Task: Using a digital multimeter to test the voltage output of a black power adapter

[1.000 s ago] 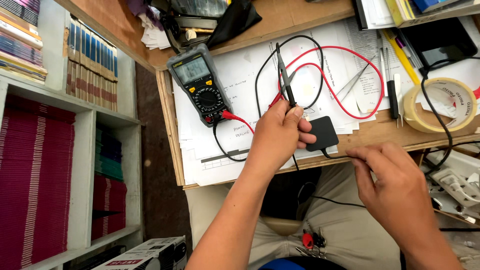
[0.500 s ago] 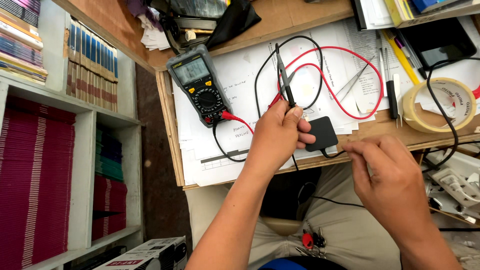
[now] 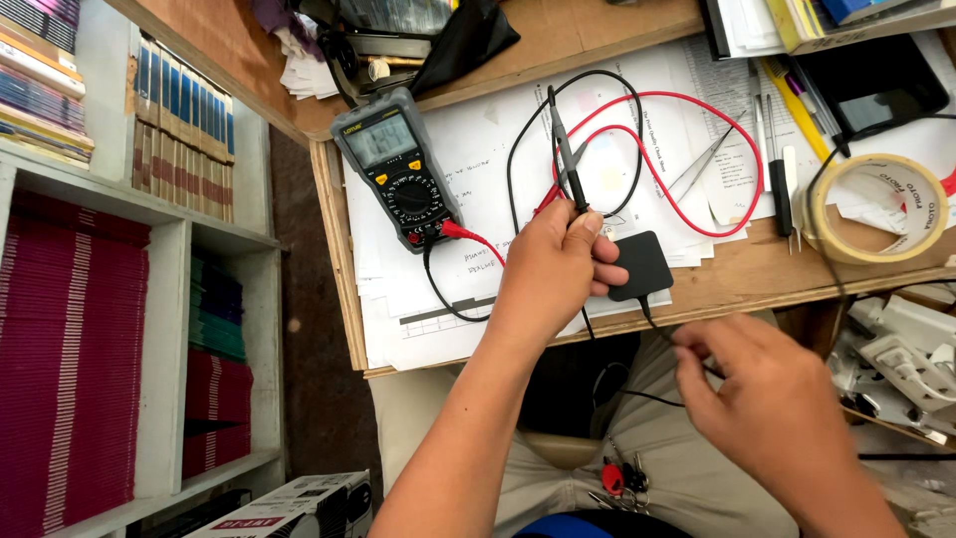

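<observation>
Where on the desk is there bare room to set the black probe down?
One free patch is on the papers between the multimeter and the black lead loop. Another is the bare wood at the top, right of the black pouch. It is crowded around the red lead, tweezers, tape roll and the left hand.
</observation>
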